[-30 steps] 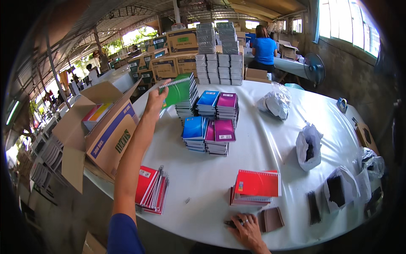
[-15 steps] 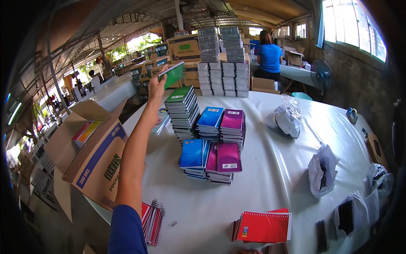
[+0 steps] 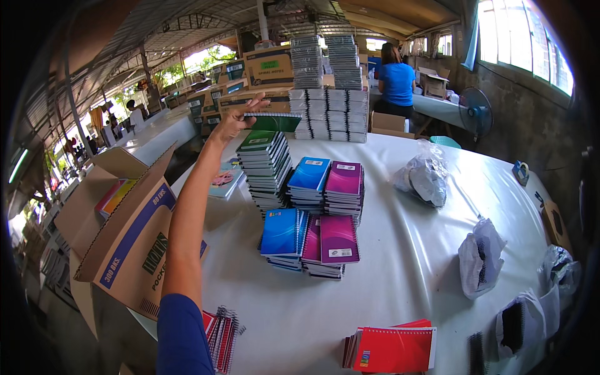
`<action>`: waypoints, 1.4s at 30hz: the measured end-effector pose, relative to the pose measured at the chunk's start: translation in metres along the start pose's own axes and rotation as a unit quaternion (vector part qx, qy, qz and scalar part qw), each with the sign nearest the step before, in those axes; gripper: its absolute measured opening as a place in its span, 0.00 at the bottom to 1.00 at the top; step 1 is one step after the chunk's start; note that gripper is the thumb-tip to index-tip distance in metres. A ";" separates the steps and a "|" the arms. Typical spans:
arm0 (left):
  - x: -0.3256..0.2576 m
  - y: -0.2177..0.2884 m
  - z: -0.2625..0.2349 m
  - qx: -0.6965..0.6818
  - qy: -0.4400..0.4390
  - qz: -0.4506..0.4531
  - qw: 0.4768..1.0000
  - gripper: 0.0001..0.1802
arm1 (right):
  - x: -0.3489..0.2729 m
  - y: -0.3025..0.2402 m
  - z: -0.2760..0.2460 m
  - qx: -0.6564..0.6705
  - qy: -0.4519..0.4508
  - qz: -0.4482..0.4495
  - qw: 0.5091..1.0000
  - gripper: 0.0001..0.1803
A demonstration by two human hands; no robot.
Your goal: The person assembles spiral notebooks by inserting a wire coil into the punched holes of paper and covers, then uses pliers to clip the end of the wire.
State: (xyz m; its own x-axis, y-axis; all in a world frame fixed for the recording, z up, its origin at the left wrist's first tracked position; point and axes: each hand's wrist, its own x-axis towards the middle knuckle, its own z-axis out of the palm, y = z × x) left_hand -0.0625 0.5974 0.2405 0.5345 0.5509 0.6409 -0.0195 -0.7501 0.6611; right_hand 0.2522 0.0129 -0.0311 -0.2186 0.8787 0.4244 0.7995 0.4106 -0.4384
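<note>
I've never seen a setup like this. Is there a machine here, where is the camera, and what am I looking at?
No machine: someone works with two bare hands. The view comes from a wide camera worn on their head, looking down, so straight edges bend toward the rim. The left hand holds a green notebook by one end, near a green stack; the right hand is out of view. On the white table are blue notebooks, purple notebooks, red notebooks and white bags. An open carton stands at the left.
</note>
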 end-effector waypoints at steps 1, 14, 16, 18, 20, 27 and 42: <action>0.002 0.000 -0.002 -0.009 -0.013 0.001 1.000 0.35 | 0.001 0.001 0.001 -0.002 -0.001 0.000 1.000 0.30; -0.030 -0.058 -0.023 -0.033 0.347 -0.437 0.829 0.29 | 0.003 -0.003 0.003 0.002 -0.010 0.008 1.000 0.30; -0.041 -0.052 -0.038 -0.059 0.315 -0.349 0.880 0.34 | 0.004 -0.004 0.004 0.013 -0.011 -0.004 1.000 0.30; -0.021 -0.048 0.004 -0.023 0.322 -0.317 0.892 0.35 | 0.003 -0.003 0.004 -0.001 -0.012 0.012 1.000 0.30; -0.016 -0.046 -0.004 0.148 0.311 -0.312 0.885 0.37 | 0.003 -0.004 0.004 0.007 -0.013 0.005 1.000 0.30; -0.008 -0.041 -0.025 0.120 0.184 -0.303 0.927 0.33 | 0.001 -0.004 0.004 0.013 -0.013 0.008 1.000 0.30; -0.010 -0.041 -0.016 0.007 0.154 -0.333 0.930 0.45 | -0.007 -0.006 -0.002 0.020 -0.012 0.015 1.000 0.30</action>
State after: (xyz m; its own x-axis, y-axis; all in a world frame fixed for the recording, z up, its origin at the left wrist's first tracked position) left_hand -0.0803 0.6288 0.2133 0.1580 0.9719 0.1742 0.2408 -0.2090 0.9478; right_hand 0.2502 0.0037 -0.0301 -0.2085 0.8963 0.3913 0.7834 0.3926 -0.4819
